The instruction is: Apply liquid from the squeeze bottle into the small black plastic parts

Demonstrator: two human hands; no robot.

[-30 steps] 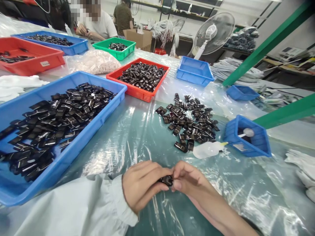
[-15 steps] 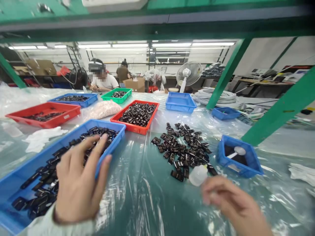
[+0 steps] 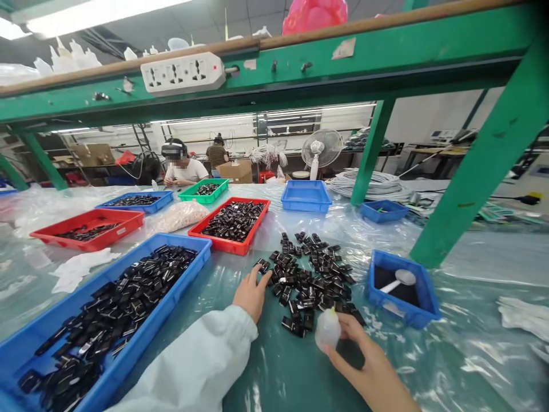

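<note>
A big blue tray (image 3: pixel 180 286) full of black pieces sits beside a red tray (image 3: pixel 223 245). A white fan (image 3: pixel 321 150) stands far back.

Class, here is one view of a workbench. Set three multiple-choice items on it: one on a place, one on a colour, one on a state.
1. Where is the left hand?
A. in the big blue tray
B. at the near-left edge of the loose pile of black parts
C. on the fan

2. What colour is the tray nearest the seated co-worker?
A. green
B. yellow
C. white

3. What is the right hand doing?
A. lying flat and empty
B. gripping a small white squeeze bottle
C. holding the spoon

Key: 1 B, its fingertips touch parts at the pile's edge; 2 A, it is plainly green; 3 B, the fingers wrap the upright bottle.
</note>
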